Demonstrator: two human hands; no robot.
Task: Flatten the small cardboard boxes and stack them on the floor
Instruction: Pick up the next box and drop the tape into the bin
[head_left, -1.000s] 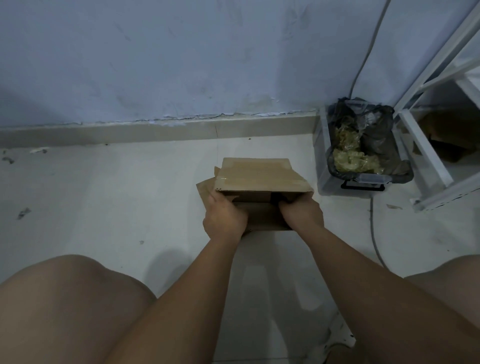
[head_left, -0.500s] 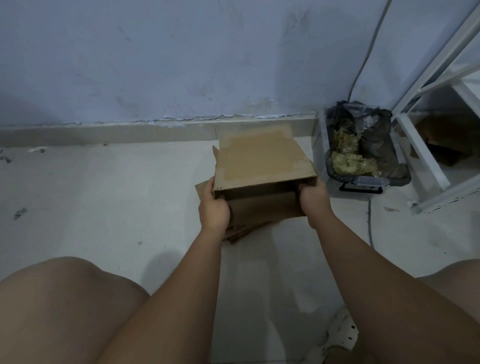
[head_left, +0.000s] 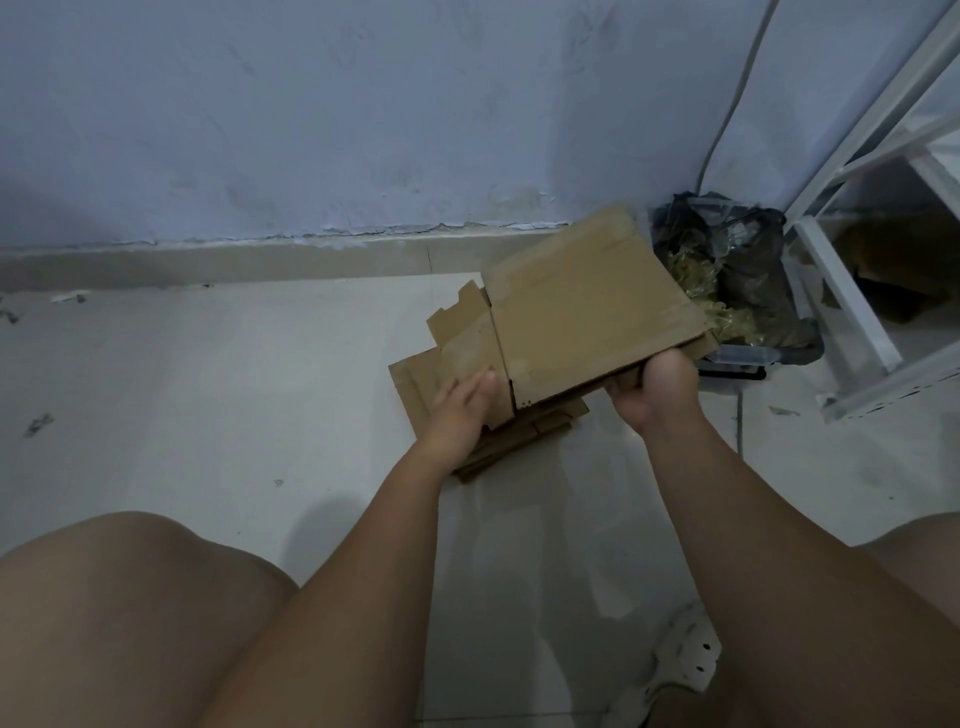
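A small brown cardboard box (head_left: 582, 306) is held tilted above the floor, its broad taped face turned up and to the right. My right hand (head_left: 655, 387) grips its near right edge. My left hand (head_left: 462, 410) lies with straight fingers against the box's left side panel. Under the box a stack of flattened cardboard (head_left: 493, 441) rests on the white floor, partly hidden by the box and my left hand.
A black-lined waste bin (head_left: 748, 291) full of scraps stands right of the box against the wall. A white metal shelf frame (head_left: 862, 249) fills the right side. A cable (head_left: 727, 104) runs down the wall. My knees and a white slipper (head_left: 680, 654) are near.
The box has swung right and tilted up, its left side panel now showing. My left hand went from gripping the near edge to lying flat on that panel. My right hand moved right with the box.
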